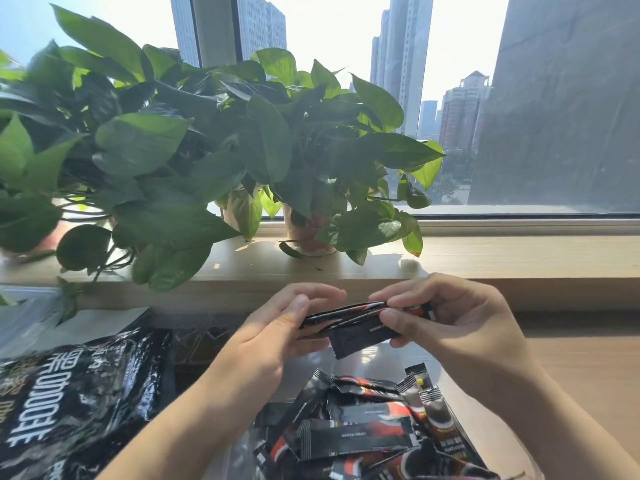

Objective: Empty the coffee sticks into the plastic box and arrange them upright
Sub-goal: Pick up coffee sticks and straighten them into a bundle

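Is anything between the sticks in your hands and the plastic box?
Nothing visible blocks the way: the held coffee sticks hang over the plastic box. Inside it, though, loose sticks lie jumbled flat where the upright ones must stand.

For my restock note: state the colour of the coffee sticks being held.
The coffee sticks are black with red-orange accents, clearest in the head view.

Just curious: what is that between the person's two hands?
A small bunch of black coffee sticks, held at one end by the left hand and pinched at the other by the right hand. The head view shows it.
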Motion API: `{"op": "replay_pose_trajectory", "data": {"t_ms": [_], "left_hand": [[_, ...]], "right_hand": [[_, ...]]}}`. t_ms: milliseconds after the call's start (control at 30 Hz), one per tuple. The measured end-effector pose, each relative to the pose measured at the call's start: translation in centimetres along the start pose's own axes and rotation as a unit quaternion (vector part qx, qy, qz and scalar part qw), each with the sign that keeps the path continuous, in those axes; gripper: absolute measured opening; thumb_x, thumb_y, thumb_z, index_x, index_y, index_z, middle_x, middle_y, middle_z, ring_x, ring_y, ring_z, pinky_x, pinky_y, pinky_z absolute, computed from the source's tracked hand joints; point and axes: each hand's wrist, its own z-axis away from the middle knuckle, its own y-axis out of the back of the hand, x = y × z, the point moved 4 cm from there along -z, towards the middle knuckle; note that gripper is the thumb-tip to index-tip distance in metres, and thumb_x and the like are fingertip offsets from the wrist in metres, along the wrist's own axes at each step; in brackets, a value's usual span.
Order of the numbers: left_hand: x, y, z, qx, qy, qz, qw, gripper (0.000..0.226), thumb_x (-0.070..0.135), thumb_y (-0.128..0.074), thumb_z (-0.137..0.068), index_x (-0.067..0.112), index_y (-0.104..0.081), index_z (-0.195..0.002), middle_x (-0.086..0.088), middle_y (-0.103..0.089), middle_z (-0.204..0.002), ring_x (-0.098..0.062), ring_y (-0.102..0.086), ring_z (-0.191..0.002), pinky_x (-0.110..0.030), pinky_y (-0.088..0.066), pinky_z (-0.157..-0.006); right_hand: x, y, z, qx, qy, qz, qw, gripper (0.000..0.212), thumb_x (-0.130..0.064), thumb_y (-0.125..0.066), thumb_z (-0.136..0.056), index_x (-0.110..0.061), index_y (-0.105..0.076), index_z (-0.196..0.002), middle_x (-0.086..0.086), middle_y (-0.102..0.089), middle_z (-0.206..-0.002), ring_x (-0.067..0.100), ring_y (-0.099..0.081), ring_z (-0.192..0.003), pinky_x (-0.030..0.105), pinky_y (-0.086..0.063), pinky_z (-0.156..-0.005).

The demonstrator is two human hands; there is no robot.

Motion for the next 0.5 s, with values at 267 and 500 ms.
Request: {"op": "replay_pose_trajectory", "data": {"t_ms": [267,500], "left_hand": [[0.2,-0.9,0.5,-0.038,0.046,-0.043,0.997,0.023,0.040,-0.054,-0.094,0.027,-0.068,-0.107,0.000,-0.065,-0.062,-0.015,-0.053,-0.046,-0.019,-0.042,-0.046],[0.1,-0.9,0.6,-0.043,0.046,-0.105,0.992,0.026,0.043,-0.053,-0.086,0.029,-0.071,-0.100,-0.007,-0.060,-0.070,-0.016,-0.050,-0.055,-0.025,-0.043,-0.055]], "right_hand": [[0.9,-0.7,0.0,-0.061,-0.067,0.020,0.996,0.020,0.003,-0.073,-0.073,0.006,-0.062,-0.089,0.015,-0.078,-0.101,0.030,-0.075,-0.086,0.030,-0.063,-0.067],[1.5,-1.0,0.5,-0.119,-0.142,0.084,0.979,0.029,0.007,-0.070,-0.085,-0.008,-0.058,-0.108,0.009,-0.077,-0.104,0.028,-0.076,-0.087,0.031,-0.062,-0.075]]}}
